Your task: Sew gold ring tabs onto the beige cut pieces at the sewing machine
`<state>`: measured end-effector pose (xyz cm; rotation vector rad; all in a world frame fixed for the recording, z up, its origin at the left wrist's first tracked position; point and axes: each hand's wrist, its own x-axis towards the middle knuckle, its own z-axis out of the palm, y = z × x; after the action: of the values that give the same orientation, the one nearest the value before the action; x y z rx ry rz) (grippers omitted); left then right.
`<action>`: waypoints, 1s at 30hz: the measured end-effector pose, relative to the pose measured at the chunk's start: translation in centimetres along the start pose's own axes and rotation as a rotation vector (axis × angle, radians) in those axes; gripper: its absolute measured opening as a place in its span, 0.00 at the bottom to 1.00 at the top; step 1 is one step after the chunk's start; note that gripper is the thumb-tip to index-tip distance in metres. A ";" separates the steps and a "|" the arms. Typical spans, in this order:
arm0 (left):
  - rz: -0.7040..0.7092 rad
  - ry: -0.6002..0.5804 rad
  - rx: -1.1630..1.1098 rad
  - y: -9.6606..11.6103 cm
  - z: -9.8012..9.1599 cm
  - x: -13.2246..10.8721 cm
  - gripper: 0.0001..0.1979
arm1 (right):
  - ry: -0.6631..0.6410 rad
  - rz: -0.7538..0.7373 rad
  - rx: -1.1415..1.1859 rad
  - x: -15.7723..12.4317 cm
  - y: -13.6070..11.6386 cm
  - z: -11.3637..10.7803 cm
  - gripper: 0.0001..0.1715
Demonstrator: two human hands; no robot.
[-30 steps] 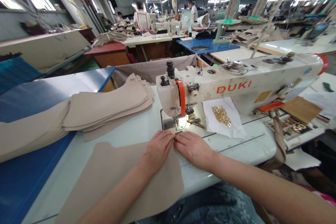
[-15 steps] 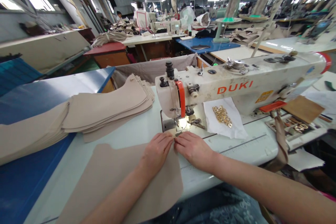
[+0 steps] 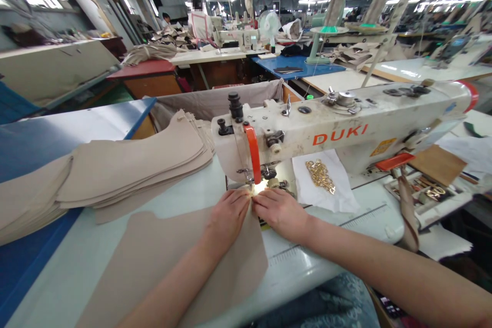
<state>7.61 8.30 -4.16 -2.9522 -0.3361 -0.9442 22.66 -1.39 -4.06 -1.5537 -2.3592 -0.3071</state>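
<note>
A large beige fabric piece (image 3: pixel 154 251) lies flat on the pale machine bed, under my left forearm. My left hand (image 3: pixel 227 218) is closed, its fingertips pinching the fabric's far end just in front of the presser foot. My right hand (image 3: pixel 282 213) meets it from the right with fingers pressed together; what they hold is hidden at the fingertips. Both hands touch or nearly touch each other beneath the lit needle area of the sewing machine (image 3: pixel 246 151). The needle itself is blocked from sight by the fingers and glare.
Stacked beige fabric pieces (image 3: pixel 142 166) stand on the left. Gold metal rings (image 3: pixel 321 177) lie on a white cloth (image 3: pixel 348 197) right of the needle. A parts tray (image 3: pixel 457 195) sits farther right. Thread cones (image 3: pixel 336 0) rise behind; a person (image 3: pixel 200 25) sits in the background.
Both hands have slid slightly forward to the presser foot, bringing the fabric end with them. The view has shifted a little, and a dark yellow patch now shows below my right fingers.
</note>
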 end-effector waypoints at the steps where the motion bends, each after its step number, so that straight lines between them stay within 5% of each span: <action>1: -0.003 0.000 -0.009 -0.2 0.2 0.2 0.14 | 0.000 0.012 0.003 0.1 0.1 0.0 0.05; 30: -0.060 -0.003 -0.098 -1.7 0.9 0.5 0.16 | -0.008 0.098 -0.015 0.5 0.4 0.1 0.06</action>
<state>8.13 10.14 -4.65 -3.0479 -0.3915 -0.9906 22.82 -0.77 -3.92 -1.6743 -2.2824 -0.2972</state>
